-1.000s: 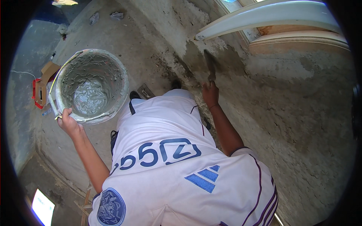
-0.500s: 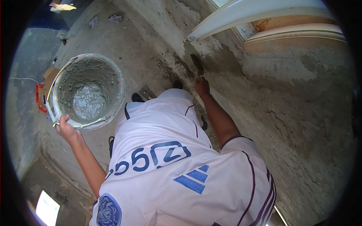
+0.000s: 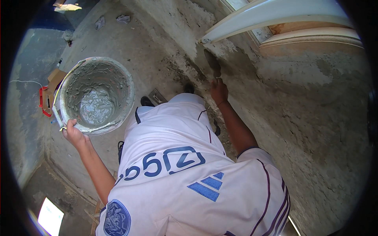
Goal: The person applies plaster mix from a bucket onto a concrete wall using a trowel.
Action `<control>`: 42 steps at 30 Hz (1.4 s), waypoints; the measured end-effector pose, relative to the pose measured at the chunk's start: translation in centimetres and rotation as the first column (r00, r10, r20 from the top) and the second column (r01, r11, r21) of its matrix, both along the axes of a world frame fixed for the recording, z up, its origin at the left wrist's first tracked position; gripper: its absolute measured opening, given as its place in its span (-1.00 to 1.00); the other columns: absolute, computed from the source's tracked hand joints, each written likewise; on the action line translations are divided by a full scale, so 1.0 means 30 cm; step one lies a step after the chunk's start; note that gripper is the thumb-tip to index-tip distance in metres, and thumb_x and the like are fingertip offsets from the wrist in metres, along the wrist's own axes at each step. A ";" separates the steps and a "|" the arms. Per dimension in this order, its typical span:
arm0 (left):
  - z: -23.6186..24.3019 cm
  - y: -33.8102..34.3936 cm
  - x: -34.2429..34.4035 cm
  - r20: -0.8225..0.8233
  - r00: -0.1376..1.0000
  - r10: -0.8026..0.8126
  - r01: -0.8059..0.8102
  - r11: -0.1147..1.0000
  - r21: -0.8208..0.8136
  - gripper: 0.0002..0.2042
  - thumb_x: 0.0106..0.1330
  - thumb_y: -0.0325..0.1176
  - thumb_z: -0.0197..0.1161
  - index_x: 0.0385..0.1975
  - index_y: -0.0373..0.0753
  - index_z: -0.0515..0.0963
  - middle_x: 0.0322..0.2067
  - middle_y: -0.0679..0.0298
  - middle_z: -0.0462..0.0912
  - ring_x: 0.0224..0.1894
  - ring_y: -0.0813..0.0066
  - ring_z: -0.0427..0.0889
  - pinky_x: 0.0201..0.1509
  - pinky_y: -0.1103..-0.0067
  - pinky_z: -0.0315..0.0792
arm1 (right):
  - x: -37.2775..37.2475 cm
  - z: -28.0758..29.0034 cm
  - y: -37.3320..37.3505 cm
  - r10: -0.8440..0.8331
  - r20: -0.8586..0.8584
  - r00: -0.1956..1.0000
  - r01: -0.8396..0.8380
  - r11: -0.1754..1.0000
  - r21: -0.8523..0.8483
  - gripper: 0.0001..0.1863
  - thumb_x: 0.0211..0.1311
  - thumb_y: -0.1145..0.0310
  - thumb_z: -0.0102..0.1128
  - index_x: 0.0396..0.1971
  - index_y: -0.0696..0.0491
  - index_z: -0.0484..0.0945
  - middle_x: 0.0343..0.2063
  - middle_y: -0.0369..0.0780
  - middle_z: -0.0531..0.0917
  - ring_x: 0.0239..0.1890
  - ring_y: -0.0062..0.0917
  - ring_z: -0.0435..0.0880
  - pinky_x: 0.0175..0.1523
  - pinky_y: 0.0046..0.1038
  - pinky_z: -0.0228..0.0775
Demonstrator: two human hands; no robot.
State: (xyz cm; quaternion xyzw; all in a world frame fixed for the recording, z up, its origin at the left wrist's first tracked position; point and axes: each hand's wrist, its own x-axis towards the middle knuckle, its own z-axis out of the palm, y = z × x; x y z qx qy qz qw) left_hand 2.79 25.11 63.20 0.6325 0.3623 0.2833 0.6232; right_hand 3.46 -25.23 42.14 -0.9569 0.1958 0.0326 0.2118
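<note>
My left hand [image 3: 75,133] is closed on the near rim of a bucket [image 3: 128,74], thumb over the edge. The bucket is tilted so its inside shows, with wet grey mortar [image 3: 97,105] at the bottom and smeared up the wall. In my right hand [image 3: 219,91] is the handle of a pointing trowel [image 3: 212,63]. Its dark blade points away from me, against or close to a damp patch [image 3: 236,61] of fresh mortar on the rough wall; I cannot tell whether it touches.
A flat plastering float [image 3: 158,96] lies on the floor beside my shoes [image 3: 146,101]. Behind the bucket stands an open cardboard box [image 3: 55,80] with red edging. Above the damp patch, a white curved frame piece [image 3: 275,13] juts from the wall. Crumpled scraps [image 3: 123,19] lie farther off.
The trowel and my right hand have shifted slightly in the view, and the blade shows broader now. The bucket, still in my left hand, appears a little farther right with the whole view.
</note>
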 end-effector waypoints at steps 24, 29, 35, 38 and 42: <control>0.026 -0.021 -0.003 0.004 1.000 -0.022 0.022 1.000 0.011 -0.69 -0.18 -0.56 0.05 -0.33 -0.48 0.42 -0.37 0.19 0.49 -0.34 0.40 0.48 -0.21 0.57 0.36 | 0.036 -0.127 -0.009 -0.025 -0.141 0.990 0.031 0.999 0.040 -0.60 0.16 0.07 -0.05 -0.36 0.17 0.45 -0.44 0.07 0.57 -0.31 -0.04 0.55 -0.22 -0.12 0.38; 0.010 -0.003 -0.005 -0.005 1.000 -0.010 0.010 1.000 -0.014 -0.68 -0.19 -0.56 0.05 -0.33 -0.48 0.42 -0.36 0.18 0.48 -0.35 0.40 0.47 -0.22 0.56 0.36 | 0.020 -0.076 0.004 -0.056 -0.132 0.990 0.064 0.996 0.063 -0.62 0.15 0.09 -0.02 -0.36 0.18 0.44 -0.46 0.07 0.57 -0.32 -0.03 0.55 -0.25 -0.12 0.37; -0.003 0.005 0.001 -0.024 1.000 0.011 -0.011 1.000 -0.025 -0.65 -0.20 -0.54 0.07 -0.30 -0.49 0.42 -0.35 0.17 0.48 -0.33 0.39 0.47 -0.20 0.55 0.35 | 0.002 0.078 0.055 -0.055 0.064 0.996 0.047 0.992 0.114 -0.64 0.15 0.15 0.01 -0.29 0.19 0.44 -0.50 0.09 0.55 -0.36 -0.01 0.54 -0.29 -0.14 0.36; -0.003 -0.001 0.002 -0.011 1.000 0.026 -0.026 1.000 0.002 -0.70 -0.19 -0.54 0.07 -0.37 -0.49 0.42 -0.40 0.18 0.47 -0.37 0.35 0.49 -0.27 0.52 0.39 | -0.053 0.162 0.068 -0.046 0.203 0.978 0.007 0.982 0.186 -0.62 0.14 0.17 0.03 -0.23 0.20 0.43 -0.52 0.09 0.55 -0.38 0.00 0.53 -0.32 -0.17 0.35; -0.005 -0.006 0.005 0.006 1.000 0.028 -0.027 0.999 -0.016 -0.70 -0.19 -0.54 0.06 -0.37 -0.50 0.42 -0.39 0.17 0.47 -0.37 0.35 0.49 -0.27 0.53 0.39 | -0.113 0.141 0.029 0.045 0.186 0.982 -0.081 0.978 0.194 -0.57 0.14 0.14 0.04 -0.23 0.26 0.42 -0.52 0.11 0.54 -0.39 0.01 0.52 -0.33 -0.19 0.34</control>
